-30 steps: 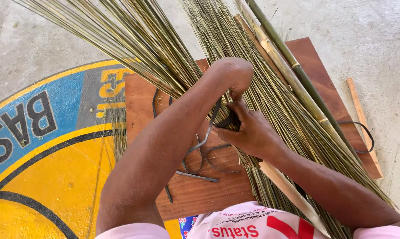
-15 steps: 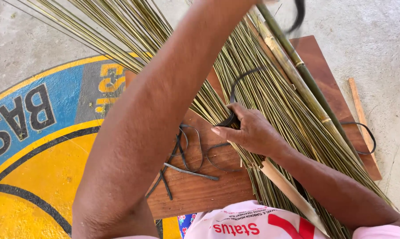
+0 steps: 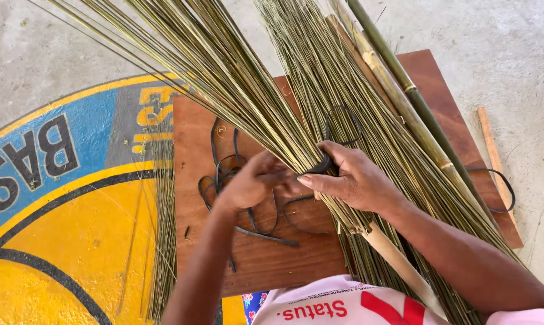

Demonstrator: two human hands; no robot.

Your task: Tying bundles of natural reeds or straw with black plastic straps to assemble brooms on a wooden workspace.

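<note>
Broom sticks point(image 3: 236, 78) cut off at top edge (tips unseen); left hand point(image 3: 251, 183) fingertips hidden behind bundle.

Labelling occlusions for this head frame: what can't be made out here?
- Left hand: its fingertips are tucked behind the bundle of thin green sticks, so its grip on the black strap can't be confirmed.
- Right hand: it covers the strap's wrap around the bundle.
- Stick tips: cut off by the top edge.
- Bamboo pole: upper end out of frame, lower end under the sticks.
</note>
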